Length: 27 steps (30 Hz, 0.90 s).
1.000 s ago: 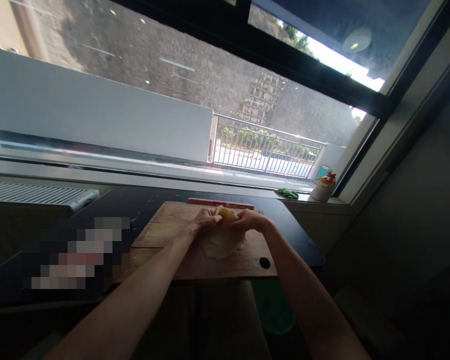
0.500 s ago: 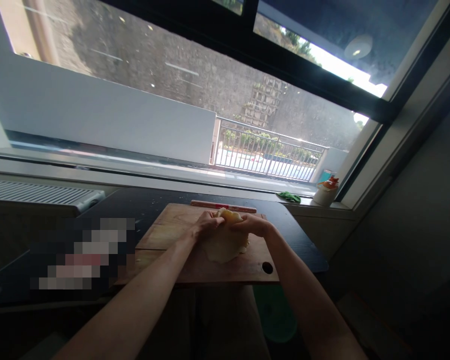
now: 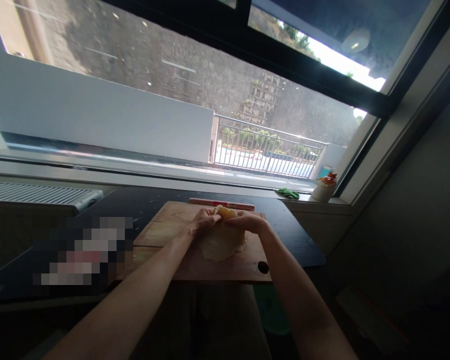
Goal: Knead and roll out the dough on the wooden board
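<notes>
A flat, pale sheet of dough (image 3: 220, 246) lies on a wooden cutting board (image 3: 165, 215). Its far edge is lifted and gathered, and looks yellowish where light falls on it. My left hand (image 3: 203, 221) pinches this raised edge from the left. From the right, my right hand (image 3: 248, 221) grips the same edge, fingers curled around it. The two hands are close together, with a short stretch of dough showing between them. My fingertips are partly hidden by the dough.
A rolling pin (image 3: 222, 204) lies along the board's far edge on a dark table (image 3: 292, 235). On the windowsill are a green cloth (image 3: 287, 193) and a white container (image 3: 323, 189). A radiator (image 3: 41, 195) is at left; a green tub (image 3: 272, 310) sits below the table.
The view has shifted slightly. Both hands keep hold of the dough's far edge, and the gathered part between them has changed shape a little.
</notes>
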Each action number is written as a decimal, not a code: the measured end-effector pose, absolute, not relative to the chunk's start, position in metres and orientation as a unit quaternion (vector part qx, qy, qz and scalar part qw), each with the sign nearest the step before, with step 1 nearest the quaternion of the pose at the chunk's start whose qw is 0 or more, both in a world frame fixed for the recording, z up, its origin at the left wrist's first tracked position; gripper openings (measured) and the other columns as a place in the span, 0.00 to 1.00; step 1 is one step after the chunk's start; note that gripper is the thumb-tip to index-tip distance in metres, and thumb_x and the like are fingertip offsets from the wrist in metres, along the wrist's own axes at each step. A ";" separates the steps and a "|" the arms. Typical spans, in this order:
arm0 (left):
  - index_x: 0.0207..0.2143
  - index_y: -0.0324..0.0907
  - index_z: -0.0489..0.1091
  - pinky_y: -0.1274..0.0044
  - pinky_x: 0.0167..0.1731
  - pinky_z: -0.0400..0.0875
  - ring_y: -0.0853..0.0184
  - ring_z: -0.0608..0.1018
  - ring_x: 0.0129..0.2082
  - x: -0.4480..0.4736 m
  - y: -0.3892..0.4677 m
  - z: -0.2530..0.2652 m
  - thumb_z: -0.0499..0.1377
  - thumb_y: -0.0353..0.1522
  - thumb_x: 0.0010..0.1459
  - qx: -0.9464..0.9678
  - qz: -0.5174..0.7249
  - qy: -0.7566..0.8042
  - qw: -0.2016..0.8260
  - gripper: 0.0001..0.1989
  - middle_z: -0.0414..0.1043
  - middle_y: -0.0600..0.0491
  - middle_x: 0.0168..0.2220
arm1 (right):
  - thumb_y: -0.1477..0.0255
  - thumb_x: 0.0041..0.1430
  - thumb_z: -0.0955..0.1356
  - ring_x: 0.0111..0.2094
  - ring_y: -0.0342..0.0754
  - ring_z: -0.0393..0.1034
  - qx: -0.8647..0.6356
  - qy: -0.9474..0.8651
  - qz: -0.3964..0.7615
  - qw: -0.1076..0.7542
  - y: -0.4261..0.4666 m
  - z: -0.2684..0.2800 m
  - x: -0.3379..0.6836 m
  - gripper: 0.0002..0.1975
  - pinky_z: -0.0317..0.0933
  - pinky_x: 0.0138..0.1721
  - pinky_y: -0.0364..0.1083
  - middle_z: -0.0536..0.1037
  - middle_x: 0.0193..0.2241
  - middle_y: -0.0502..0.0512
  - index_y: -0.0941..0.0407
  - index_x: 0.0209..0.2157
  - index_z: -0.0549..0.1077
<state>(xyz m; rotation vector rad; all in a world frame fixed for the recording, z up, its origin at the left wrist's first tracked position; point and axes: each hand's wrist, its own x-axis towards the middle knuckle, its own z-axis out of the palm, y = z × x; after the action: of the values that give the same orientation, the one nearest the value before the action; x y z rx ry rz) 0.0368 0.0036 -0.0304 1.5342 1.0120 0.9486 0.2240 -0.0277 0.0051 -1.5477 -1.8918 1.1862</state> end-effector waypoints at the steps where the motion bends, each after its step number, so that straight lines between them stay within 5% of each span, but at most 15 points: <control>1: 0.24 0.36 0.69 0.82 0.17 0.57 0.75 0.66 0.18 0.036 0.003 -0.030 0.60 0.31 0.42 0.639 0.395 0.422 0.507 0.06 0.67 0.56 0.21 | 0.62 0.54 0.69 0.40 0.43 0.69 -0.554 -0.683 0.425 0.216 -0.029 0.004 0.223 0.20 0.63 0.39 0.40 0.74 0.41 0.53 0.55 0.47 0.71; 7: 0.25 0.35 0.71 0.80 0.20 0.61 0.72 0.69 0.21 0.039 0.007 -0.030 0.60 0.34 0.43 0.656 0.401 0.407 0.493 0.10 0.70 0.54 0.22 | 0.61 0.56 0.68 0.42 0.45 0.70 -0.572 -0.696 0.365 0.235 -0.031 -0.001 0.219 0.21 0.63 0.41 0.42 0.75 0.42 0.56 0.57 0.48 0.71; 11: 0.45 0.38 0.70 0.76 0.36 0.70 0.64 0.76 0.39 0.029 0.010 -0.029 0.62 0.37 0.44 0.684 0.419 0.357 0.478 0.24 0.75 0.48 0.41 | 0.62 0.55 0.68 0.38 0.46 0.71 -0.604 -0.707 0.302 0.209 -0.025 0.007 0.214 0.19 0.64 0.37 0.43 0.76 0.38 0.56 0.59 0.45 0.73; 17: 0.48 0.42 0.69 0.66 0.54 0.58 0.57 0.69 0.53 -0.012 -0.020 -0.036 0.54 0.44 0.55 0.811 0.316 0.464 0.166 0.22 0.70 0.46 0.51 | 0.63 0.49 0.70 0.45 0.56 0.68 -0.644 -0.728 0.155 0.176 -0.048 0.036 0.207 0.20 0.61 0.42 0.48 0.75 0.42 0.61 0.58 0.44 0.73; 27: 0.48 0.39 0.67 0.68 0.54 0.58 0.59 0.70 0.51 -0.011 -0.030 -0.044 0.45 0.39 0.61 0.843 0.256 0.473 0.016 0.20 0.70 0.45 0.50 | 0.51 0.43 0.70 0.40 0.55 0.70 -0.504 -0.859 -0.016 -0.087 -0.100 0.035 0.164 0.27 0.63 0.42 0.49 0.76 0.38 0.60 0.59 0.38 0.75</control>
<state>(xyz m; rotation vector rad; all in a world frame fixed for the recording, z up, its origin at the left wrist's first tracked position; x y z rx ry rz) -0.0111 -0.0299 -0.0442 2.6217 1.4704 0.7970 0.1637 -0.1002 0.0347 -1.6771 -2.8601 -0.0534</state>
